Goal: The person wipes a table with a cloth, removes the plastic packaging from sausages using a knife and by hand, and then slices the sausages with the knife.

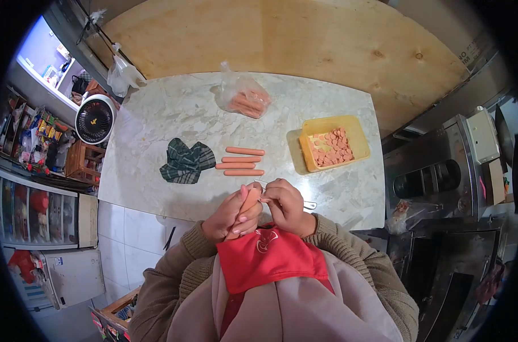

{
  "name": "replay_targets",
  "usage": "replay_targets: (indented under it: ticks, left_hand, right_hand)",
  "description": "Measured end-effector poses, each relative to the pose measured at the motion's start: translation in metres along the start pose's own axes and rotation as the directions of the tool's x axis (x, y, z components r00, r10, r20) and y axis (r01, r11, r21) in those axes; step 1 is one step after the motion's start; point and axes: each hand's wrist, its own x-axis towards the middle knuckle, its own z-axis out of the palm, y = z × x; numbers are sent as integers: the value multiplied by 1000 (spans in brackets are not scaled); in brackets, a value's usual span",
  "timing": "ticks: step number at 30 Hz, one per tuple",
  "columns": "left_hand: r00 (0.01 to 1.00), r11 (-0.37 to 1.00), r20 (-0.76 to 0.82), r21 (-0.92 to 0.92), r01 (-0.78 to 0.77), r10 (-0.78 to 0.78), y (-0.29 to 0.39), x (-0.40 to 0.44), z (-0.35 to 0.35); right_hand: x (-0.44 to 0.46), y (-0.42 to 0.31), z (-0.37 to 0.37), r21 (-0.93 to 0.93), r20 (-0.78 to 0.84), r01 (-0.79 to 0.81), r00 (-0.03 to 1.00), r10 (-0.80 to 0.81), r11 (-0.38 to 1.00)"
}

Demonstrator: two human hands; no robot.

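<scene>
Probably soft, light and slightly slippery, the sausage (251, 199) above the near edge of the table (350, 202) suits a gentle mid-length grip, the left hand (227, 215) wrapped closed around it, the right hand (287, 205) beside it with bent fingers, any hold unclear.

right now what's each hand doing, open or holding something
Left hand: closed, holding a sausage.
Right hand: fingers curled closed beside it; whether they hold anything cannot be told.
</scene>
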Motion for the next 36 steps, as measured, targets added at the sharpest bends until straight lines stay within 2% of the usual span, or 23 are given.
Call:
replay_targets:
  ticks: [4,8,11,12,15,16,19,20,22,23,25,28,29,31,36]
  left_hand:
    - [999,999,-52,-40,-18,16,-1,-3,-4]
    - [993,993,-96,100,-56,66,2,-6,6]
    - [955,896,-279,442,39,96,4,-1,9]
    - [956,895,-277,444,38,96,3,-1,5]
    - [945,614,-89,778,-131,314,-3,-3,-11]
    - [945,614,-90,779,-130,314,-2,-6,-11]
    - [958,841,-188,534,-85,217,-1,-15,-9]
    - [957,841,-190,533,-86,219,-2,-16,-9]
    - [975,969,-95,169,-181,199,-6,-16,-11]
    - [978,979,-44,-29,-204,202,-8,-16,-13]
    - [975,973,-43,-65,-220,217,-8,-12,-18]
    - [966,957,-43,-135,-257,254,-7,-9,-24]
    - [950,966,-177,23,-258,258,-9,-7,-24]
    - [851,928,-422,325,-180,313,-11,-2,-21]
    - [853,947,-416,199,-252,315,-16,4,-22]
  right_hand:
    - [-3,0,3,25,-17,-73,997,73,997]
    - [0,-4,2,68,-54,-160,985,164,985]
    - [5,-8,-2,67,-65,-191,979,195,979]
    - [6,-9,-5,47,-66,-198,977,201,979]
    - [6,-8,-6,12,-65,-205,977,205,979]
    - [6,-7,-5,-1,-59,-202,978,202,979]
    - [2,-3,0,-18,-20,-179,984,179,984]
    - [0,-2,2,-21,11,-158,987,159,987]
    - [-3,0,6,-23,44,-138,989,139,990]
    - [-5,1,9,-38,80,-74,994,77,997]
    - [-7,1,11,-60,156,53,987,-43,997]
    - [-7,0,13,-27,214,10,977,-4,1000]
    - [-7,0,13,-15,241,-11,970,15,1000]
    - [-7,0,13,-5,269,-21,963,22,1000]
    - [-9,-1,14,53,402,-76,914,48,996]
